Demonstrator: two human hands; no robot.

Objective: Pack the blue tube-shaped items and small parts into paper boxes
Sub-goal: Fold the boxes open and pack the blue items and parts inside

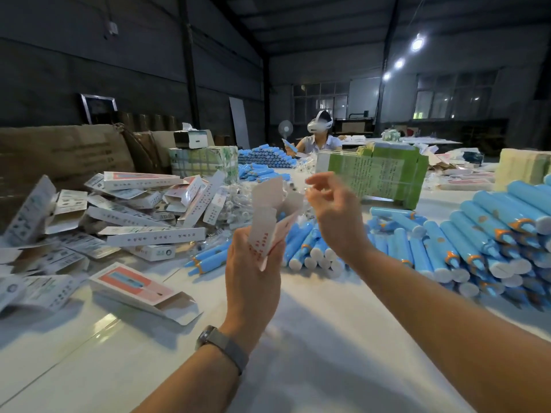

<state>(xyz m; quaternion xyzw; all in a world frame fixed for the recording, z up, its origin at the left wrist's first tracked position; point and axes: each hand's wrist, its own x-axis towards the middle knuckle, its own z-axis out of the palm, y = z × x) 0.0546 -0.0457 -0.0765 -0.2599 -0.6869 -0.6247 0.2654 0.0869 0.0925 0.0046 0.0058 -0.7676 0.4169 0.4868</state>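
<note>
White desk [313, 338] under everything. Blue tubes [477, 242] heaped at right, spilling toward centre. Loose boxes [125, 216] piled at left, one lying flat near [134, 286]. Raised mid-scene above desk, open-flapped box [269, 222] gripped from below by left hand [253, 281], fingers curled round it. Right hand [337, 216] just beside flaps, fingers loosely bent; whether pinching anything, cannot tell.

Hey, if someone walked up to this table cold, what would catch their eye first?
Probably the heap of blue tubes stacked on the right of the white table. Next, the left hand gripping an open paper box at centre, the right hand raised beside it. A jumble of white boxes sprawls at left.
</note>
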